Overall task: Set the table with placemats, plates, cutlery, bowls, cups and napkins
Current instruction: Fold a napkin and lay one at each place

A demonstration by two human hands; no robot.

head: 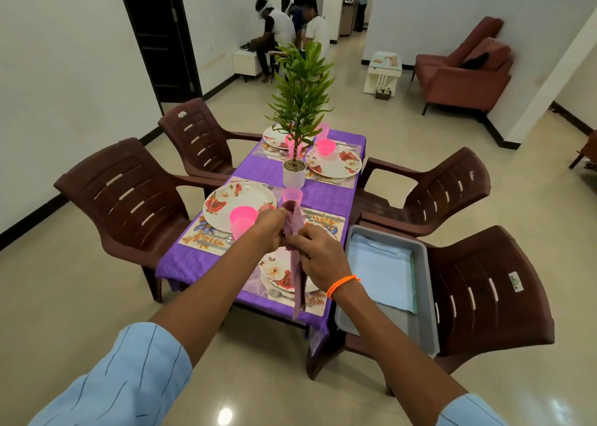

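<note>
Left hand (269, 228) and right hand (323, 257): fingers of both pinched on a mauve napkin (296, 254), held up in the air over the near right place setting. Left grips the upper part, right grips the edge lower down; the rest hangs as a long narrow strip down past the near plate (279, 275) toward the table (326, 196) edge. Looks like mid-fold or mid-roll, can't tell which.

Handling guess: thin soft cloth, very light, no stiffness, drapes and unfolds itself if released. Best held at edges or corners with two pinch points, kept taut between the hands; a single grip lets it sag. Not fragile, low slip risk.

Around it: pink cup (292, 195) just beyond the napkin, pink bowl (243, 216) and another pink cup on the left plate (237, 199), floral placemats, fork on the near mat. Potted plant (294, 170) mid-table, purple tablecloth. Grey tray (429, 283) on the right chair (484, 283), with a light blue cloth (378, 273) in it.

Writing: green label on that chair back (516, 281), reads something like "DELUX", not sure. Label on the far left chair is too small to read.
</note>
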